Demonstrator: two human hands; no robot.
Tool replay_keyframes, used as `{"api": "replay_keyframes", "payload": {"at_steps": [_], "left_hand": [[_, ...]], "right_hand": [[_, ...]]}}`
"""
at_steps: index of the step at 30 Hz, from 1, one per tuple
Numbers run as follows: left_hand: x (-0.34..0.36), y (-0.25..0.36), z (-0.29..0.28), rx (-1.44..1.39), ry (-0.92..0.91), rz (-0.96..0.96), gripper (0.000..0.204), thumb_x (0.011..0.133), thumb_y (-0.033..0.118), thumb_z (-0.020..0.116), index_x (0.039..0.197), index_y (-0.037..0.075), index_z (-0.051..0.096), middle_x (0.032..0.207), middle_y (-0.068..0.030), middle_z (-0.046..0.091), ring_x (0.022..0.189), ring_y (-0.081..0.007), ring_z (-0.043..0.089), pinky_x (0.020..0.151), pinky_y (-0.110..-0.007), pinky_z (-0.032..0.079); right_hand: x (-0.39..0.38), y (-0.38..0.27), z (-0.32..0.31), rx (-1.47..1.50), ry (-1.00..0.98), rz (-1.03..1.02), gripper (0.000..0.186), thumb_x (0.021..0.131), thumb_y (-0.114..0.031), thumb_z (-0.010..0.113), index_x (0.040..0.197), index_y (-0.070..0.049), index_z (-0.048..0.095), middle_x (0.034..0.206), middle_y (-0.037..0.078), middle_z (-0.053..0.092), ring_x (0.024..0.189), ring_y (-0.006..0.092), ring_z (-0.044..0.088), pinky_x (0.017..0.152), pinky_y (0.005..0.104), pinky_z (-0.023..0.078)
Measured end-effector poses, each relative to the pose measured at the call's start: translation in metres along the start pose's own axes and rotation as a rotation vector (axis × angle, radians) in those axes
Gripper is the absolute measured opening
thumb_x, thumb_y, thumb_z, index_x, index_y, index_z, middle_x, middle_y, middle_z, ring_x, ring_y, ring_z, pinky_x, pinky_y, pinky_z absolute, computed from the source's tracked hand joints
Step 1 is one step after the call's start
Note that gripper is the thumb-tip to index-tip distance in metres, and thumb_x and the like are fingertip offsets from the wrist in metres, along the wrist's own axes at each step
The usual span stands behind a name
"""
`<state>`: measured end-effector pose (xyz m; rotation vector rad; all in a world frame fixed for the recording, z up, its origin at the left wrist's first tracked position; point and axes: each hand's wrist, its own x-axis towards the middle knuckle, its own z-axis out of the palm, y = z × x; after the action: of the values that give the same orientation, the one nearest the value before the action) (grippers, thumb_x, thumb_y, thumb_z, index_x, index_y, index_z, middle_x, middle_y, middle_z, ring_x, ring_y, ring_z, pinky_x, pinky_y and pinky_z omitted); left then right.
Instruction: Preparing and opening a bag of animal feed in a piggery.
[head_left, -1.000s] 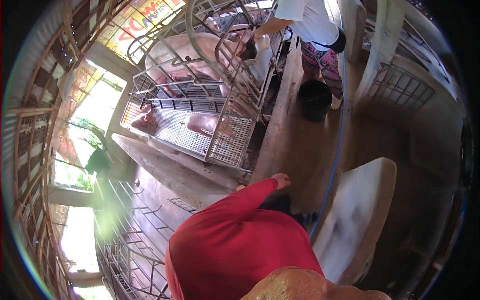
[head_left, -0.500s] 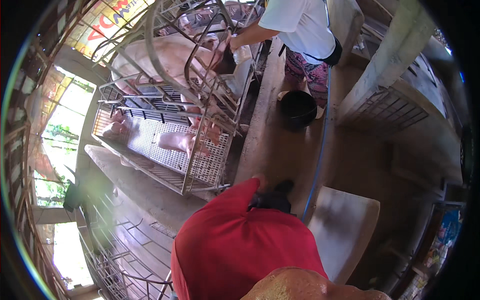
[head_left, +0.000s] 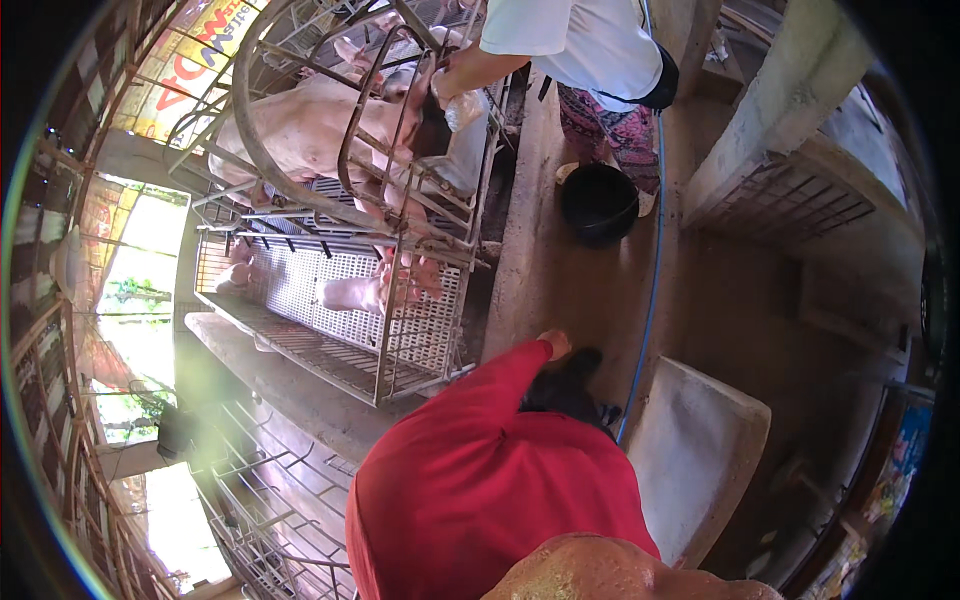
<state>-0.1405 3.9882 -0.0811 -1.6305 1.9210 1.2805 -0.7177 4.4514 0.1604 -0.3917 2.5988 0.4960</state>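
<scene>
My left hand (head_left: 555,343) shows at the end of a long red sleeve (head_left: 470,385), over the walkway beside my dark trouser leg. It is small and partly turned away, so its fingers cannot be made out and nothing held is visible. My right hand is out of view. The closest structure is a metal farrowing crate (head_left: 385,370) on the left. Inside stands a large pink sow (head_left: 300,125), with several piglets, one of them a piglet (head_left: 350,294) on the white slatted floor (head_left: 300,275).
Ahead, a co-worker in a white shirt (head_left: 600,50) holds a clear plastic bag or container (head_left: 463,110) by the sow's trough. A black bucket (head_left: 600,205) stands near their feet. A blue hose (head_left: 650,285) runs along the walkway, beside a concrete slab (head_left: 700,440) and pillar (head_left: 775,120).
My left hand has swung forward and rightward, showing more beyond the sleeve. My view has shifted slightly. The co-worker stays by the trough, the clear container now showing lower beside the sow's head.
</scene>
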Motion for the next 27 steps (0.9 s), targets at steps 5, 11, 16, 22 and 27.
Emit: {"api": "replay_keyframes", "payload": {"at_steps": [5,11,16,22,27], "left_hand": [[0.012,0.003,0.026,0.024,-0.146,-0.092,0.046,0.096,0.038,0.053,0.108,0.0,0.076,0.115,-0.0239,0.071,0.11,-0.0406,0.068,0.098,-0.049,0.052],[0.013,-0.009,0.022,-0.035,-0.19,-0.145,0.047,0.095,0.04,0.055,0.105,0.0,0.077,0.117,-0.0231,0.071,0.11,-0.0367,0.069,0.098,-0.048,0.053],[0.036,-0.033,0.028,-0.059,0.037,-0.061,0.045,0.095,0.038,0.054,0.1,-0.001,0.077,0.117,-0.0244,0.071,0.109,-0.0375,0.069,0.098,-0.049,0.053],[0.005,0.048,-0.028,-0.037,0.064,0.036,0.043,0.098,0.032,0.048,0.097,0.0,0.077,0.112,-0.0246,0.071,0.108,-0.0379,0.069,0.097,-0.047,0.053],[0.013,0.018,-0.008,-0.016,0.096,0.073,0.039,0.095,0.034,0.055,0.096,0.002,0.077,0.112,-0.0237,0.072,0.105,-0.0363,0.07,0.095,-0.047,0.054]], "right_hand": [[0.015,0.034,0.03,-0.001,0.013,0.036,0.085,0.104,-0.058,0.047,0.16,0.002,0.024,0.165,0.026,0.025,0.153,0.0377,0.026,0.125,0.0427,0.027],[0.035,0.063,0.03,-0.035,0.058,0.003,0.085,0.104,-0.058,0.047,0.16,0.001,0.023,0.165,0.026,0.024,0.154,0.0378,0.025,0.125,0.0428,0.027],[-0.012,-0.011,-0.037,0.206,-0.171,0.121,0.091,0.103,-0.064,0.042,0.164,-0.007,0.007,0.17,0.02,0.011,0.155,0.0397,0.018,0.113,0.0531,0.046],[-0.066,-0.03,-0.063,0.336,-0.181,0.28,0.092,0.1,-0.066,0.045,0.165,-0.014,0.007,0.171,0.013,0.007,0.153,0.0417,0.021,0.095,0.0626,0.059],[-0.044,-0.025,-0.044,0.363,-0.121,0.267,0.095,0.098,-0.068,0.047,0.165,-0.014,0.007,0.172,0.01,0.006,0.153,0.0418,0.021,0.094,0.0585,0.061]]}}
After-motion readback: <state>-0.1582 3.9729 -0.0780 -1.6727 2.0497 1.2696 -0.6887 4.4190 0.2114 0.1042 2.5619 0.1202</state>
